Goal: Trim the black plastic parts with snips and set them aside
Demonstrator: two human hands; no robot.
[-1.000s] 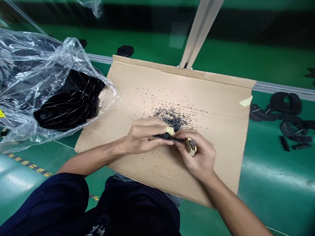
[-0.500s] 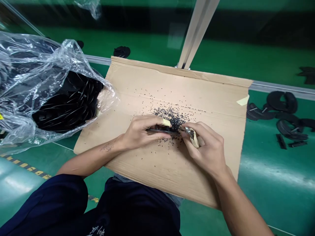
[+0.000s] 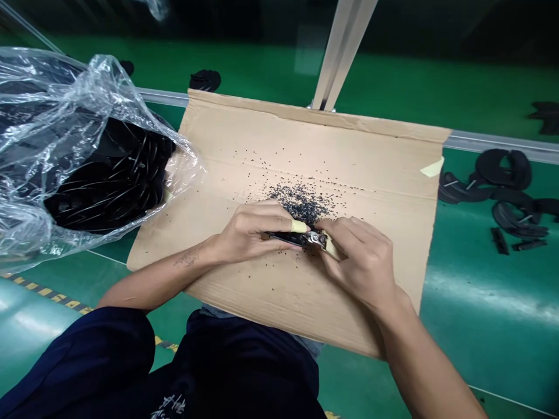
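Note:
My left hand [image 3: 253, 233] is closed on a thin black plastic part [image 3: 283, 237], its forefinger wearing a tan finger cot. My right hand [image 3: 362, 259] grips a small metal cutter [image 3: 318, 238] with tan handles, its tip against the right end of the black part. Both hands rest over a brown cardboard sheet [image 3: 349, 157]. A heap of small black trimmings [image 3: 301, 201] lies on the cardboard just beyond my fingers.
A clear plastic bag [image 3: 65, 145] full of black curved parts lies at the left. More black parts [image 3: 502, 186] lie on the green table at the right. A metal rail [image 3: 502, 145] and a slanted post [image 3: 343, 52] run behind the cardboard.
My right hand has turned the cutter and brought its tip back onto the end of the black part. The left hand has held the part nearly still.

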